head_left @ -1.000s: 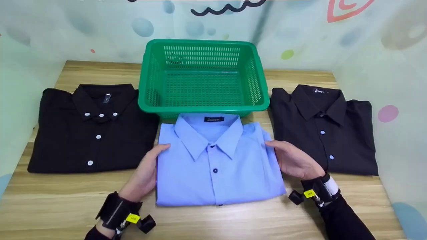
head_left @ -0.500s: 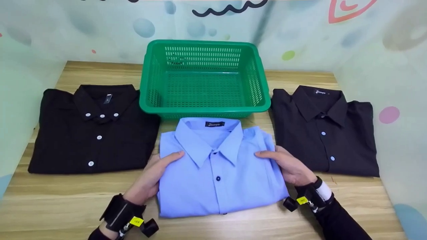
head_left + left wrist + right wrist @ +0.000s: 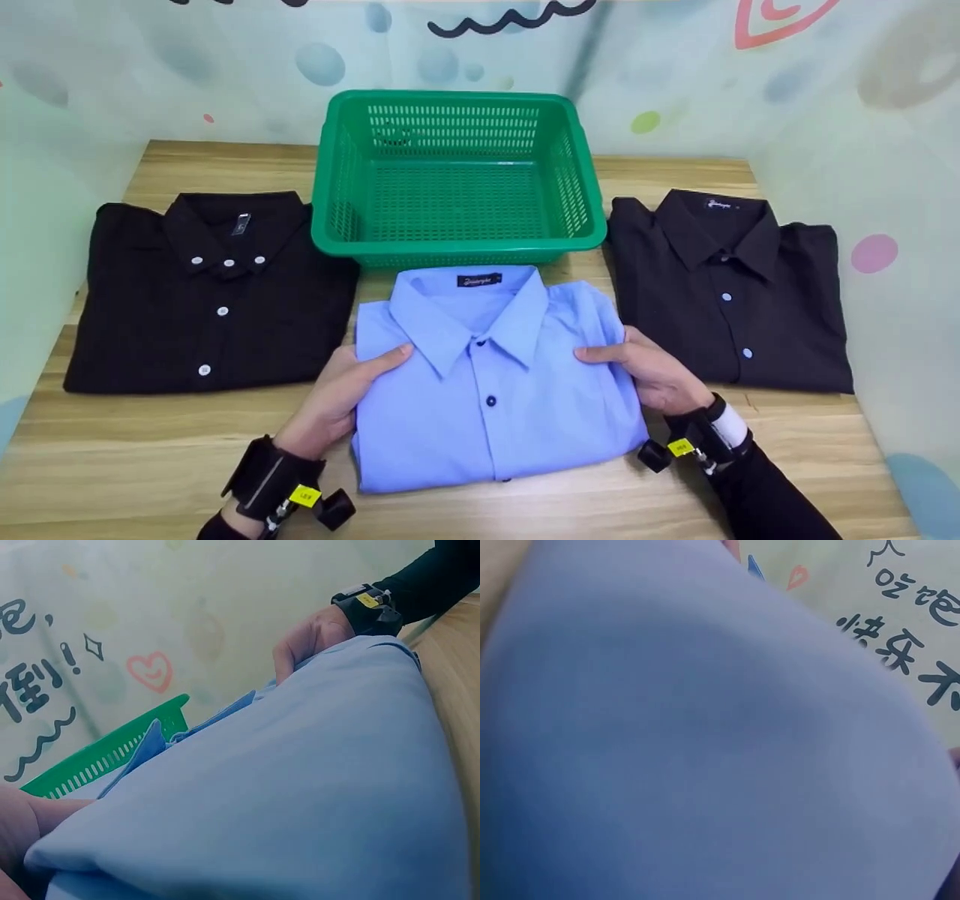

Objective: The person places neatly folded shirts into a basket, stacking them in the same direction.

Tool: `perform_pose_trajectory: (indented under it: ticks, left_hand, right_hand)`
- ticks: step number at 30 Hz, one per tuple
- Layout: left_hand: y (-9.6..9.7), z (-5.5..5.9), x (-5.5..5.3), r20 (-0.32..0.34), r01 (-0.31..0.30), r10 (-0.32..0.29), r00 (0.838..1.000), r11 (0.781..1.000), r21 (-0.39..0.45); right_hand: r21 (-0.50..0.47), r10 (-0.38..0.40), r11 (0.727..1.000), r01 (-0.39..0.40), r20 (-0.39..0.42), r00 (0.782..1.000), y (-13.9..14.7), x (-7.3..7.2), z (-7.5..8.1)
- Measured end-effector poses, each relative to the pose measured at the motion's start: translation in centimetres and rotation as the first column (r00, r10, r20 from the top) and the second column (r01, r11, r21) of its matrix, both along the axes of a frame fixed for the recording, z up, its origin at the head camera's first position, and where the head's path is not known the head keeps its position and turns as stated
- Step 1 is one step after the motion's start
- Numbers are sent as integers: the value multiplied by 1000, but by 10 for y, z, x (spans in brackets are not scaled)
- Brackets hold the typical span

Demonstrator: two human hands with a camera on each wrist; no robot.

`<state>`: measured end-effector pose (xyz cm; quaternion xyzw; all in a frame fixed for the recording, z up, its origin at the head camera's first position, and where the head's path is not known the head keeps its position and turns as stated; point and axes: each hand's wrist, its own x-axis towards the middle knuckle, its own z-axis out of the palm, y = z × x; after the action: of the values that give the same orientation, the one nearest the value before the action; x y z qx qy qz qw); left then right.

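A folded light blue shirt with a collar and dark buttons is held between both hands, in front of the basket. My left hand grips its left side, thumb on top and the other fingers hidden beneath. On the opposite side my right hand grips it the same way, thumb over the cloth. The left wrist view shows the shirt raised in front, with the right hand at its far side. Blue cloth fills most of the right wrist view.
Behind the shirt stands a green plastic basket with slotted walls. A folded black shirt with white buttons lies on the left, another dark folded shirt on the right. Patterned walls enclose the wooden table at the back and sides.
The blue shirt has come up off the table and nearer to me. Both thumbs have slid further inward over its front. In the last half second little has moved.
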<state>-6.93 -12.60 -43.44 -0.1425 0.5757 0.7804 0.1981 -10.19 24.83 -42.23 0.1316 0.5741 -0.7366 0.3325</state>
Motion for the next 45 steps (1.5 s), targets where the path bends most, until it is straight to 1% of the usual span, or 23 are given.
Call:
perform_pose_trajectory:
  ticks: [7, 11, 18, 22, 26, 30, 33, 36, 40, 45]
  left_hand:
    - [0, 1, 0, -12, 13, -13, 1000, 1000, 3]
    - [-1, 3, 1, -17, 11, -11, 1000, 1000, -1]
    - [0, 5, 2, -48, 17, -20, 999, 998, -61]
    - [0, 7, 2, -63, 6, -11, 998, 997, -81]
    - [-1, 10, 2, -105, -8, -5, 995, 993, -121]
    - [-4, 14, 3, -169, -13, -18, 985, 984, -179]
    - [-5, 19, 3, -212, -23, -23, 977, 976, -214]
    - [-7, 24, 2, -243, -46, -13, 970, 971, -236]
    - [-9, 31, -1, -265, -70, -1, 964, 963, -259]
    - [-12, 42, -6, -270, -76, -4, 963, 955, -287]
  right_hand:
    - [35, -16, 999, 16, -6, 1000, -1, 0, 1]
    - [55, -9, 998, 9, -10, 1000, -2, 0, 0]
    - [81, -12, 997, 14, -19, 1000, -1, 0, 0]
    - [93, -15, 996, 17, -26, 1000, -1, 0, 1]
    - [93, -14, 995, 17, -40, 999, 1, 1, 3]
    - [81, -3, 997, 8, -67, 998, 3, 1, 9]
    - [71, 6, 997, 1, -106, 994, 4, 0, 15]
    - [42, 7, 999, 0, -153, 988, 4, -1, 20]
    - [1, -3, 1000, 3, -193, 981, 1, -3, 26]
    - [24, -3, 1000, 9, -247, 969, -3, -9, 32]
